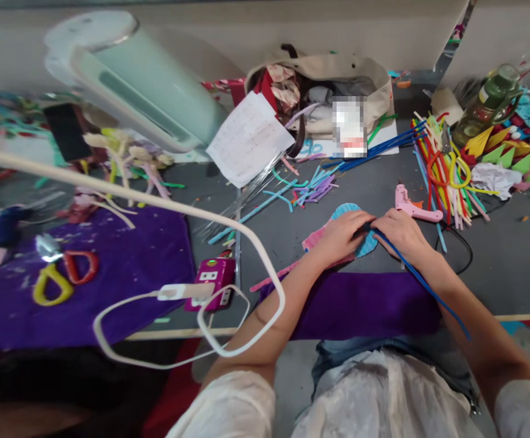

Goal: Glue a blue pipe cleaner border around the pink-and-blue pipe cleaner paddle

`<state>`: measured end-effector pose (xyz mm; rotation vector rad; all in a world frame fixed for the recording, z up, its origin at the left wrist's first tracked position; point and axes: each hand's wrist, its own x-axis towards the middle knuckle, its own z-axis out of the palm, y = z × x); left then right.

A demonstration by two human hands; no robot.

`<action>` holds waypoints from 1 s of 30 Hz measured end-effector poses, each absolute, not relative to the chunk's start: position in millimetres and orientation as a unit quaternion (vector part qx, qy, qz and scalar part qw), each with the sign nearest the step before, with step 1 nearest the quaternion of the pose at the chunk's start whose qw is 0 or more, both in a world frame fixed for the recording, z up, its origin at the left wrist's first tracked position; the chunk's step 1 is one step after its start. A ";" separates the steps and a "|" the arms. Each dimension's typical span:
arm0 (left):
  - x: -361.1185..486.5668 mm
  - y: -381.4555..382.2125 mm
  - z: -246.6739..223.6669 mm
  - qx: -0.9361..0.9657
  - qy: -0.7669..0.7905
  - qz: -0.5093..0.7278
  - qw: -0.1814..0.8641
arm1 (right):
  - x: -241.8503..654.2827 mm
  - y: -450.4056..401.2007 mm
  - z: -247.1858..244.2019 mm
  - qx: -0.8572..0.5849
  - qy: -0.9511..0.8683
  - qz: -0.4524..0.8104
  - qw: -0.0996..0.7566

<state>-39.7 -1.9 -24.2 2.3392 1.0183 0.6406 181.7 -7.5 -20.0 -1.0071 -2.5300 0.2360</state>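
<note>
The grey surface [511, 267] carries a purple cloth [369, 304] at its near edge. Beyond the cloth, the left hand [344, 234] bends over a ribbed blue piece [366, 246]; whether its grip clamps that, I cannot tell. The right hand [402, 234], also beyond it, has its grip together. Heavy pressing could crease the piece; knuckles could knock the pink glue gun [422, 211], past the cloth's right end. The blue strand [417, 272], apparently in that right grip, passes over the cloth's right side; the forearm [484, 322] could drag it loose.

the left hand [341, 234] hides the blue piece [367, 245] (partly).
</note>
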 end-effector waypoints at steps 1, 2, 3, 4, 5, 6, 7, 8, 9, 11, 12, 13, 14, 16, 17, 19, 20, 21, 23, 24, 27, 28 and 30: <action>-39.3 -2.0 -23.3 0.863 0.375 0.230 0.247 | 183.3 -7.9 -19.1 -0.368 -0.904 0.086 0.203; -38.9 -2.0 -22.5 0.867 0.373 0.225 0.243 | 184.9 -8.4 -18.0 -0.373 -0.901 0.086 0.203; -38.7 -1.9 -21.9 0.870 0.369 0.221 0.240 | 186.4 -8.7 -16.8 -0.377 -0.900 0.083 0.203; -38.6 -1.8 -21.6 0.874 0.363 0.218 0.238 | 187.8 -9.0 -15.6 -0.377 -0.900 0.079 0.204; -38.7 -1.6 -21.6 0.878 0.356 0.217 0.236 | 188.9 -9.1 -14.5 -0.373 -0.902 0.074 0.204; -38.9 -1.5 -21.8 0.880 0.351 0.219 0.234 | 189.8 -9.1 -13.7 -0.367 -0.905 0.068 0.205; -39.0 -1.4 -22.2 0.882 0.348 0.220 0.230 | 190.4 -8.9 -13.2 -0.361 -0.907 0.062 0.207; -39.1 -1.5 -22.6 0.883 0.347 0.221 0.225 | 190.8 -8.6 -13.1 -0.356 -0.909 0.058 0.207; -39.1 -1.8 -22.9 0.885 0.347 0.221 0.218 | 191.1 -8.2 -13.2 -0.353 -0.910 0.057 0.208; -38.0 -3.0 -23.1 0.889 0.350 0.215 0.202 | 191.2 -7.1 -13.9 -0.351 -0.911 0.065 0.209; -37.0 -3.8 -22.9 0.892 0.351 0.210 0.192 | 191.2 -6.5 -14.2 -0.351 -0.909 0.075 0.210; -35.7 -4.8 -22.5 0.894 0.352 0.207 0.182 | 191.2 -6.0 -14.3 -0.353 -0.907 0.087 0.213; -34.2 -5.7 -21.9 0.896 0.354 0.206 0.172 | 191.3 -5.5 -14.1 -0.356 -0.903 0.100 0.218; -31.1 -7.2 -20.4 0.896 0.357 0.210 0.159 | 192.1 -4.8 -12.3 -0.363 -0.893 0.126 0.233; -29.7 -7.7 -19.7 0.896 0.357 0.213 0.156 | 192.8 -4.5 -10.6 -0.367 -0.887 0.141 0.242; -27.6 -8.2 -18.8 0.895 0.358 0.215 0.155 | 194.5 -4.5 -6.1 -0.375 -0.873 0.176 0.259; -26.9 -8.3 -18.8 0.896 0.358 0.213 0.154 | 195.4 -4.8 -3.6 -0.381 -0.863 0.195 0.267; -26.2 -8.3 -19.1 0.896 0.360 0.210 0.151 | 195.9 -5.3 -1.1 -0.388 -0.852 0.214 0.277; -24.5 -8.6 -21.1 0.898 0.364 0.206 0.139 | 195.8 -7.2 3.0 -0.401 -0.828 0.246 0.304; -23.3 -8.9 -22.7 0.898 0.367 0.207 0.129 | 194.9 -8.6 4.4 -0.401 -0.818 0.261 0.319; -19.2 -9.8 -29.0 0.887 0.392 0.221 0.101 | 190.3 -13.3 5.9 -0.370 -0.805 0.314 0.343; -18.1 -10.1 -30.8 0.881 0.403 0.227 0.096 | 189.1 -14.4 5.6 -0.361 -0.801 0.332 0.343; -17.2 -10.8 -32.5 0.873 0.416 0.236 0.096 | 189.3 -14.9 4.6 -0.377 -0.788 0.345 0.343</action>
